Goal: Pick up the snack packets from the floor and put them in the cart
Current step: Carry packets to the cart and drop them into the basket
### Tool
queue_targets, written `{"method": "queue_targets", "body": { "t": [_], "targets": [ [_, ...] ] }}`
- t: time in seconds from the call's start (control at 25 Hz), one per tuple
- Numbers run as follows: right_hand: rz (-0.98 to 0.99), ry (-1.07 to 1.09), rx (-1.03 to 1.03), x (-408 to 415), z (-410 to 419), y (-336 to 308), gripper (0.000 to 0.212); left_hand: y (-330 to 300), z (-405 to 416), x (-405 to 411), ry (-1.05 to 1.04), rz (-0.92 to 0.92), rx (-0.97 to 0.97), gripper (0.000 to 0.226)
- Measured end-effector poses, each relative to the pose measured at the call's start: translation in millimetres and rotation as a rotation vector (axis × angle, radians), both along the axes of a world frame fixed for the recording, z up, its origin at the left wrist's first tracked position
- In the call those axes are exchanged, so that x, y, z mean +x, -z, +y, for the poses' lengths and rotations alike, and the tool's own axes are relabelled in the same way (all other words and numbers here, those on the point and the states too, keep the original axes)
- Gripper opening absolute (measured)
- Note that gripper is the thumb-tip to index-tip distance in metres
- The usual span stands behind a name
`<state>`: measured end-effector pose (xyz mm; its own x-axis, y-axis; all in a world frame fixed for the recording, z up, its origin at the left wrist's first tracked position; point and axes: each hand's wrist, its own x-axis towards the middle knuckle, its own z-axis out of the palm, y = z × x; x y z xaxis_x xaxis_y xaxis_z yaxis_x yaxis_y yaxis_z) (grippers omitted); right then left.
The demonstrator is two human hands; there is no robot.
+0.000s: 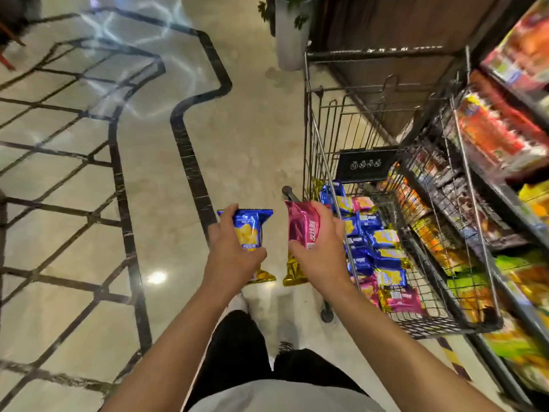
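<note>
The cart [323, 162] holds many blue and pink packets [377, 251]. Just beside it, my left hand [231, 251] grips a blue packet [248, 230]; my right hand [320, 242] grips a pink packet [301, 226]

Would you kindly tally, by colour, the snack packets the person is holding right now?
Blue packet, in the left hand: 1
Pink packet, in the right hand: 1
Total held: 2
</note>
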<state>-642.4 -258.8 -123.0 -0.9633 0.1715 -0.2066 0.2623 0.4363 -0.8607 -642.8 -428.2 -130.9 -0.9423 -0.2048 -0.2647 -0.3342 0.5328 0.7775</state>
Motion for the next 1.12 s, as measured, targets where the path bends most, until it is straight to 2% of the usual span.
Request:
{"method": "queue_targets", "body": {
  "t": [0.28,0.52,0.68,0.92,1.12],
  "targets": [
    [-0.029,0.330,0.037,-84.7,12.9,7.2,0.086,5.0,26.5,-133.1,0.344,-0.025,0.091,0.094],
    [-0.022,0.633,0.004,-110.9,47.5,5.9,0.086,1.6,87.3,-205.7,0.633,-0.006,0.134,0.090],
    [0.000,0.844,0.019,-99.1,93.3,10.3,0.084,-2.5,152.4,-225.2,0.852,-0.018,0.095,0.095],
    [-0.046,1.013,0.007,-66.2,151.5,36.2,0.083,27.1,241.1,-221.3,1.119,-0.027,-0.015,0.095],
    [-0.143,1.176,-0.008,-42.9,183.2,77.1,0.083,54.5,288.4,-229.1,1.220,-0.169,-0.034,0.093]
  ]
}}
